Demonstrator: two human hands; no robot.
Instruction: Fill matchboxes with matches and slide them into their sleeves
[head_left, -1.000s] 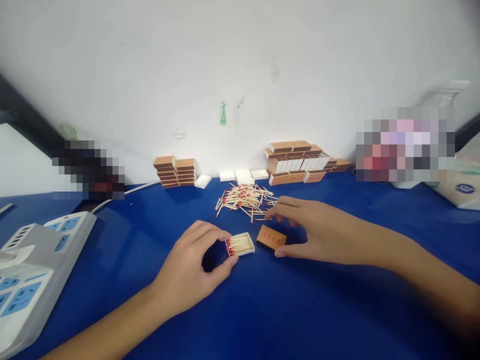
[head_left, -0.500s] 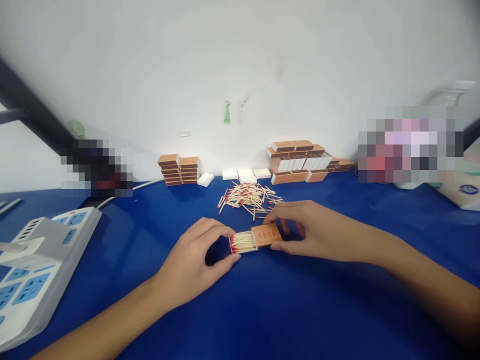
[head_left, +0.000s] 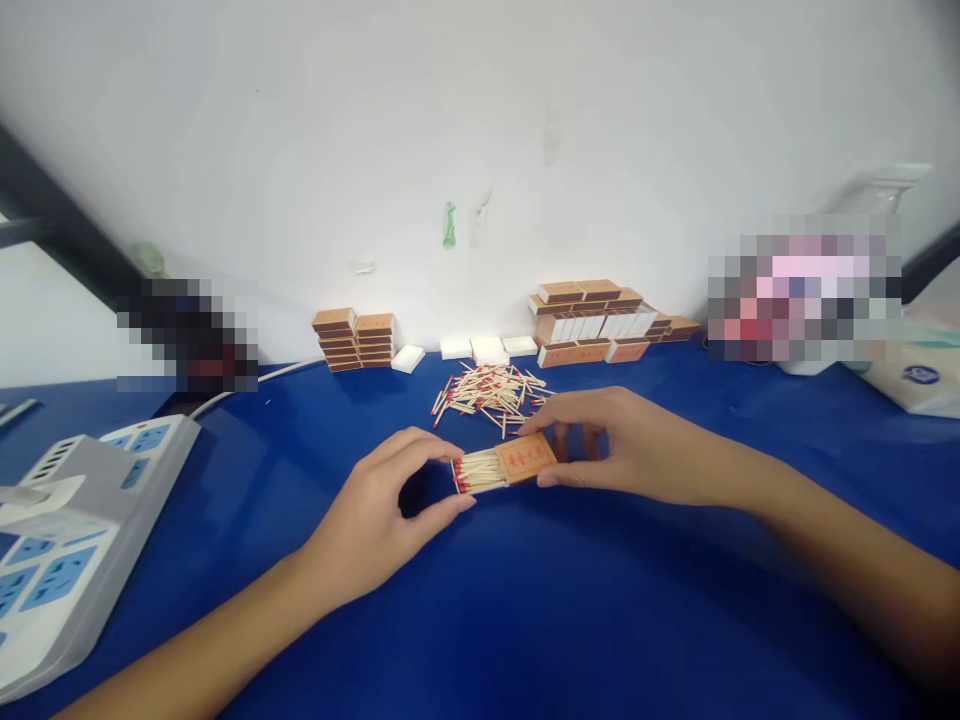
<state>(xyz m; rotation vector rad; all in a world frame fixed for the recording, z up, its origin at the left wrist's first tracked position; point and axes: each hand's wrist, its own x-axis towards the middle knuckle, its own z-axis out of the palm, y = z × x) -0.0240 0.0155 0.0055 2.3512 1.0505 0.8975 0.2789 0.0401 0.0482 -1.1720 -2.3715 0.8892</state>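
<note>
Between thumb and fingers, my left hand (head_left: 397, 490) holds the left end of a white matchbox tray (head_left: 480, 470) filled with red-tipped matches. My right hand (head_left: 600, 445) grips the orange matchbox sleeve (head_left: 526, 458), which has red characters on top. The tray's right end is inside the sleeve, while most of its matches show. Just behind the box lies a loose pile of matches (head_left: 491, 392) on the blue table.
Stacked matchboxes (head_left: 356, 340) stand at the wall on the left, and a larger stack (head_left: 592, 325) on the right. White trays (head_left: 489, 350) lie between them. A power strip (head_left: 112, 540) sits at the left, a white package (head_left: 915, 370) at the right.
The sleeve and tray have come closer together, so the sleeve covers a bit more of the tray. Both hands and the box sit slightly higher in view.
</note>
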